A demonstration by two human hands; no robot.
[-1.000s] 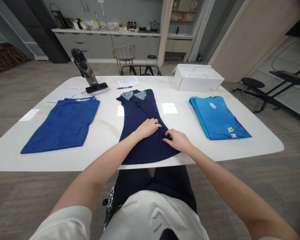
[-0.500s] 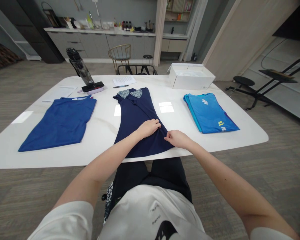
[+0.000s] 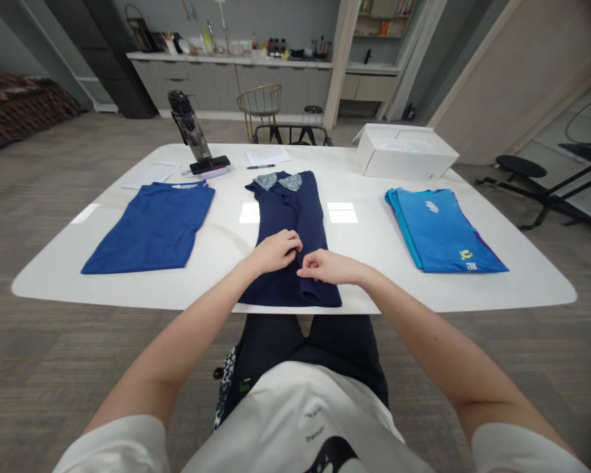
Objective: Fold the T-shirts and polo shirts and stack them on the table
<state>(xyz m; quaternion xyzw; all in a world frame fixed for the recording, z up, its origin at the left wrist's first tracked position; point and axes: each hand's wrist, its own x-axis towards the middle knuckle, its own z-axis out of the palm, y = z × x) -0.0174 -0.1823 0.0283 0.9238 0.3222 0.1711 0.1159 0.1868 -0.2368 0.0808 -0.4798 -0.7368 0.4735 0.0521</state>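
Note:
A navy dress (image 3: 279, 220) with a patterned grey-blue collar lies in front of me, collar toward the far side. Its right side is folded inward in a long strip. My left hand (image 3: 279, 251) rests on the middle of the dress, fingers curled and closed at the strip's inner edge. Just right of it and lower, my right hand (image 3: 328, 266) pinches the folded edge of the dress. The dress's hem lies along the near table edge. To the left lies a blue shirt (image 3: 150, 226). On the right is a folded bright blue shirt (image 3: 440, 230) with small prints.
The white table (image 3: 217, 263) carries a black handheld vacuum (image 3: 192, 135), a pen (image 3: 261, 166), paper sheets (image 3: 268, 156) and a white box (image 3: 408, 152) along its far side. Chairs stand beyond it, before a kitchen counter (image 3: 226, 60).
My right hand has moved left, bringing the dress's right side inward over its middle. My left hand stays on the dress. The view has shifted slightly.

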